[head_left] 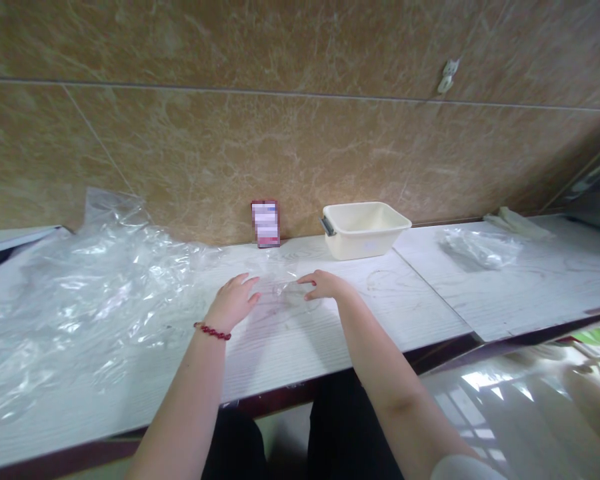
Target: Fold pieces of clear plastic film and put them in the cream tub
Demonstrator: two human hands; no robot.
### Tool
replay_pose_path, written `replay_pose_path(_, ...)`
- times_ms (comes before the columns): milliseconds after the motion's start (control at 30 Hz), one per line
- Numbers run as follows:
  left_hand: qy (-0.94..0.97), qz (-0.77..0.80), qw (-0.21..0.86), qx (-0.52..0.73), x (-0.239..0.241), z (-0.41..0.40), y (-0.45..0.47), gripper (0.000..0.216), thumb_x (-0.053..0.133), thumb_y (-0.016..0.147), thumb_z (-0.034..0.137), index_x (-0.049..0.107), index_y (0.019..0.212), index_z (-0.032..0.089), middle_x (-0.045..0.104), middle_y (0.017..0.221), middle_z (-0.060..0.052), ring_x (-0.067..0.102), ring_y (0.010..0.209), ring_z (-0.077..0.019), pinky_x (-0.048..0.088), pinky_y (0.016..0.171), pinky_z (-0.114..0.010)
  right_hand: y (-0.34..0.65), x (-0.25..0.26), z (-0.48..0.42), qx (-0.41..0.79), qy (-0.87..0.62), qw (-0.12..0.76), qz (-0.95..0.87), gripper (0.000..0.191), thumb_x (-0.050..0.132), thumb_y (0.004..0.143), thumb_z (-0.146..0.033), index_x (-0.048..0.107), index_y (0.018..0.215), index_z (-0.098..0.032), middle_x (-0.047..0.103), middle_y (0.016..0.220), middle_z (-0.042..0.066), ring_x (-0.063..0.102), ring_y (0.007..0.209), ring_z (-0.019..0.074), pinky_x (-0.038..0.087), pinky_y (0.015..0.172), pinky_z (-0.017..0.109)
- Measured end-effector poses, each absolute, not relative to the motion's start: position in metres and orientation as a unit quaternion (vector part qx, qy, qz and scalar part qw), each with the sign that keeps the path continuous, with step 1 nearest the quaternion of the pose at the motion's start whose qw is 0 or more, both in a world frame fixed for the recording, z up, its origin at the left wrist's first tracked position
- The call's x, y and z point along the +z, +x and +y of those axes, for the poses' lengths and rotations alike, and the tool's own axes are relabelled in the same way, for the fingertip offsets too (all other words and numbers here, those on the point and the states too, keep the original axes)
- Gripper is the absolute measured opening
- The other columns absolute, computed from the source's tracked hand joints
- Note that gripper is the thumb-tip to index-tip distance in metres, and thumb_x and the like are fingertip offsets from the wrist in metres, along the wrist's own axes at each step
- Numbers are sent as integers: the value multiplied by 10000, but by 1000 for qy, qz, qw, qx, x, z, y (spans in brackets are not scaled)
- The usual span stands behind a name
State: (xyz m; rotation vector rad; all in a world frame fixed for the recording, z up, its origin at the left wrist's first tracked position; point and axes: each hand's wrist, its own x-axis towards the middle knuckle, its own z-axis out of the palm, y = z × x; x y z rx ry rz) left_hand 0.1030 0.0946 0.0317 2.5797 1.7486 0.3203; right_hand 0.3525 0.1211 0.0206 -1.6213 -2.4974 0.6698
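A thin clear plastic bag (283,285) lies on the white wood-grain tabletop between my hands; its outline is hard to make out. My left hand (234,299), with a red bead bracelet (213,331) at the wrist, hovers just left of it, fingers apart and holding nothing. At the bag's right side is my right hand (324,285). Its index finger reaches to the bag's edge, and the thumb stands apart below. I see no grip on the plastic. Left of my left hand spreads a large heap of clear plastic bags (110,293).
Behind my hands, a phone (266,224) leans on the brown tiled wall. A cream plastic bin (367,233) with a grey handle stands to its right. Farther right lie crumpled clear plastic (480,248) and a pale cloth-like item (517,223). The table's front edge runs close to my legs.
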Motion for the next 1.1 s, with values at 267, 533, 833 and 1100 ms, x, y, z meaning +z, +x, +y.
replay_pose_path(267, 883, 434, 132, 125, 10, 45, 71, 413, 516, 692, 402, 507, 1077, 253, 463, 1164, -74, 417, 1071, -212, 325, 911, -355, 352, 37, 116, 209, -568, 98, -790, 435, 552, 690, -382, 505, 1111, -283, 580, 934, 27, 546, 778, 143, 390, 681, 224)
replay_pose_path(533, 865, 461, 92, 174, -5, 39, 87, 186, 406, 780, 288, 556, 748, 182, 516, 987, -70, 461, 967, -199, 362, 856, -370, 361, 42, 78, 199, -517, 129, -822, 399, 484, 744, -378, 507, 1101, -202, 558, 987, 84, 531, 856, 162, 393, 770, 284)
replay_pose_path(833, 854, 428, 217, 203, 26, 22, 86, 192, 313, 817, 289, 475, 865, 198, 530, 973, -56, 491, 924, -165, 379, 843, -327, 368, 24, 44, 233, -386, 114, -885, 939, 692, 493, -426, 230, 1293, -256, 132, 1373, 74, 83, 1253, 244, 174, 988, 397)
replay_pose_path(1100, 829, 447, 268, 199, 35, -10, 74, 304, 434, 757, 398, 452, 1003, 221, 522, 1063, -54, 492, 962, -170, 396, 842, -325, 346, 14, 43, 248, -280, 162, -913, 340, 487, 751, -158, 531, 1081, -229, 446, 1220, 31, 295, 1189, 125, 204, 992, 321)
